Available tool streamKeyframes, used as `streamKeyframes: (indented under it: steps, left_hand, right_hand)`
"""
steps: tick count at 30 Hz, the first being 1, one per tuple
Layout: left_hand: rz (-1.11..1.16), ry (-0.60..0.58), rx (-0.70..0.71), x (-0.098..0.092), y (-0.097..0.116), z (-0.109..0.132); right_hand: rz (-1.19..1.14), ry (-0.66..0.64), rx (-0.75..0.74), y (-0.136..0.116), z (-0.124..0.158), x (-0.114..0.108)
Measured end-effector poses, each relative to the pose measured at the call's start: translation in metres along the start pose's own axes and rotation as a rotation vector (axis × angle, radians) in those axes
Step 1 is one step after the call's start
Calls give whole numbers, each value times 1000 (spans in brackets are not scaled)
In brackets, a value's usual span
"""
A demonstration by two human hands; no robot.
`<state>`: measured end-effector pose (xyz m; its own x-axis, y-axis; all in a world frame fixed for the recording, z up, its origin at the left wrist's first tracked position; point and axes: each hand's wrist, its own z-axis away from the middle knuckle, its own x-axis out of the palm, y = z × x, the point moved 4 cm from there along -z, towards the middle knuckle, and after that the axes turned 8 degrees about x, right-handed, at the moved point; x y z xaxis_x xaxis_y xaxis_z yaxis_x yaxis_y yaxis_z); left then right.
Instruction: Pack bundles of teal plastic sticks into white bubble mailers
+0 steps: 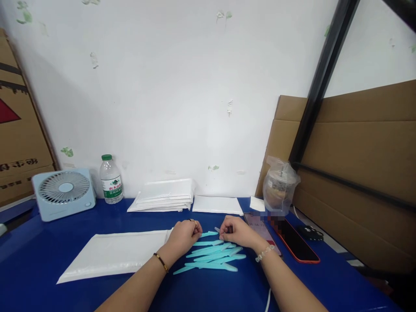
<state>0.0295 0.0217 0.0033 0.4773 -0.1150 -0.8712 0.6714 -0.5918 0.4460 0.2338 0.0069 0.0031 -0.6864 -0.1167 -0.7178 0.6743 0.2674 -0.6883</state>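
Left fingers (196,235) hide 1 end of a teal stick (209,234); left edge crops the printed carton (22,143)

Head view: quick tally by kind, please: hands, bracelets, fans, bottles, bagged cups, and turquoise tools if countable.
Hands: 2 (left hand, right hand)
Bracelets: 2 (dark bracelet, beaded bracelet)
Fan: 1
Bottle: 1
Bagged cup: 1
Total: 7
Turquoise tools overlap, so no sure count; left out of the total.

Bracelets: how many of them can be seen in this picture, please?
2: the dark bracelet on the wrist of the left hand, and the pale beaded bracelet on the wrist of the right hand. No others show.
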Motion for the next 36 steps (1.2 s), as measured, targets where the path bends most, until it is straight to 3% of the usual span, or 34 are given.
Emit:
streamKeyframes:
  steps: [3,9,17,22,25,28,36]
  left_hand:
    - [-85,85,10,-9,4,2]
    - [-71,-75,54,-4,7,4]
    - [-90,38,0,-12,-1,3]
    - [-2,-53,94,-6,16,8]
    - [25,-136,101,0,18,8]
    - [8,-174,68,1,13,8]
    - [-139,-55,-65,-21,-9,8]
  right_hand:
    - [15,-49,-4,-2,1,5]
    - [-67,-120,88,9,-5,12]
    - [-109,-19,179,25,-2,-15]
    - [-81,-238,160,19,8,-13]
    - [-58,-279,156,14,10,-9]
    - [-56,-263,158,12,7,-5]
    - [-106,-79,182,18,3,-13]
